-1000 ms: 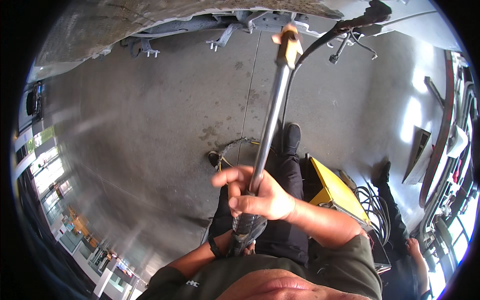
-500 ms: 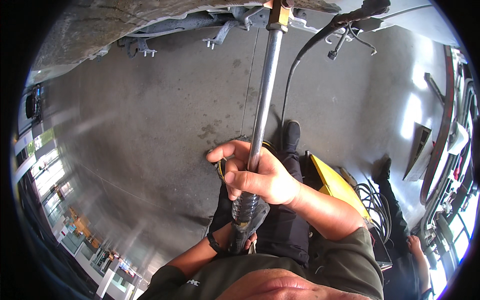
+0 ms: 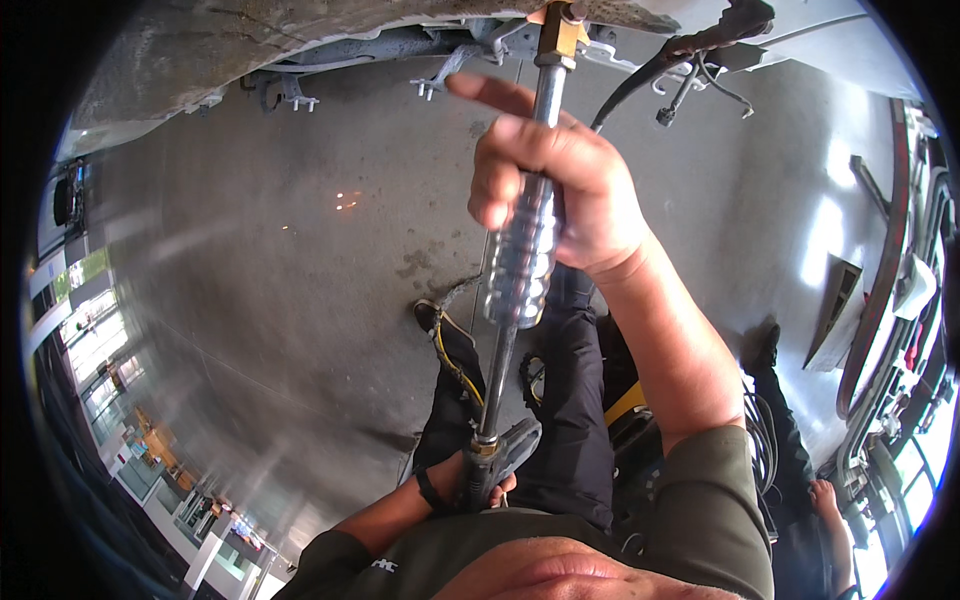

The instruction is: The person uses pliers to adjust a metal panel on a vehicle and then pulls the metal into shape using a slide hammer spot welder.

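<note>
A slide hammer (image 3: 505, 365) stretches from near my body to the vehicle's underside at the top. Its ribbed metal sliding weight (image 3: 522, 265) is partway up the rod. My right hand (image 3: 560, 180) is loosely curled round the rod and the weight's far end, index finger sticking out, slightly blurred. Low down, my left hand (image 3: 500, 488) is wrapped round the dark grip (image 3: 482, 475), partly hidden by it. A brass-coloured fitting (image 3: 556, 42) joins the rod's far end to a piece at the vehicle panel (image 3: 330, 22).
A dark cable with loose connectors (image 3: 690, 60) hangs from the panel at upper right. Small orange specks (image 3: 346, 200) show over the grey floor (image 3: 300, 270). At right are coiled cables (image 3: 765, 440), a yellow object (image 3: 625, 402) and another person's arm (image 3: 835, 525).
My right hand and the sliding weight have moved up the rod, away from my body. Orange specks have appeared at left. My left hand stays at the grip.
</note>
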